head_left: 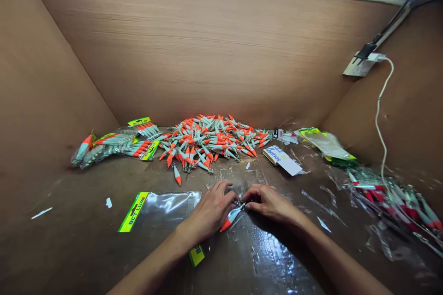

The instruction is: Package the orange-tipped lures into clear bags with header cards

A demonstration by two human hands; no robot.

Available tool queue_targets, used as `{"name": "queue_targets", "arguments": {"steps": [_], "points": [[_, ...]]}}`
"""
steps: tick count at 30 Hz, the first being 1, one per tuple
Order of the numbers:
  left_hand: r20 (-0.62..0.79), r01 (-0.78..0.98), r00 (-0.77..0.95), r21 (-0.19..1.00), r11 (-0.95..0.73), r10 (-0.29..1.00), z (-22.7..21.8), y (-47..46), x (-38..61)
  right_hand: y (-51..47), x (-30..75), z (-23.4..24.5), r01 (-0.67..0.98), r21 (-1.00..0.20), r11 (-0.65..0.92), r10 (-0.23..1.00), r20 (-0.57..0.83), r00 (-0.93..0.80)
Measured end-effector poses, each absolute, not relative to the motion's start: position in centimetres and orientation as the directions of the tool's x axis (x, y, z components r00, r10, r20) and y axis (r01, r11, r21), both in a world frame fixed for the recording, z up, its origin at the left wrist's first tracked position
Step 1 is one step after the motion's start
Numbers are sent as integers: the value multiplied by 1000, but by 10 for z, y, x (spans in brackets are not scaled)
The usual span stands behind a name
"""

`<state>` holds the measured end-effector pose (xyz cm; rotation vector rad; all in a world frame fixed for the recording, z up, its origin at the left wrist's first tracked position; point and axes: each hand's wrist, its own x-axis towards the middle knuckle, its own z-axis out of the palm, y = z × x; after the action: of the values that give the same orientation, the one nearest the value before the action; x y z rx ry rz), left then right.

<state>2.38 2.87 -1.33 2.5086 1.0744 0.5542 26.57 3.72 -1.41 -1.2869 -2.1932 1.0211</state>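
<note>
An orange-and-white fishing lure [231,218] lies slanted on the table between my hands, its orange tip towards me. At its far end, my left hand [215,205] has its fingers closed by the metal hooks [239,203]. My right hand [267,200] pinches at the same hook end from the other side; the fingertips partly hide it. Beside my left hand lies a flat clear bag [171,207] with a yellow-green BCT LURE header. Under my left forearm another yellow header [197,255] peeks out, mostly covered.
Beyond my hands lies a heap of orange-and-white lures [207,140]. Packed lures [114,143] are at the left. A handwritten card [283,160], stacked bags [325,144] and red-and-white lures [398,198] lie to the right. A white cable [378,115] hangs from a power outlet [362,65].
</note>
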Motion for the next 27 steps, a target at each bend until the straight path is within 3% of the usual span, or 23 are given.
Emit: {"name": "queue_targets", "arguments": {"steps": [6,12,19,23,27], "points": [[217,490,618,645,-586,756,-13,29,24,33,262,-16,552,-763,337,859,9,-513],[204,457,614,696,-554,763,-14,28,25,31,259,-18,524,-764,377,834,34,-551],[226,529,583,624,-576,780,-13,23,18,28,256,-21,540,-726,426,816,51,-576],[134,698,474,545,-465,870,-5,9,-2,28,255,-23,542,-721,433,813,52,-580],[65,748,443,523,-408,894,-3,1,-12,27,255,-22,537,-714,450,804,61,-592]]}}
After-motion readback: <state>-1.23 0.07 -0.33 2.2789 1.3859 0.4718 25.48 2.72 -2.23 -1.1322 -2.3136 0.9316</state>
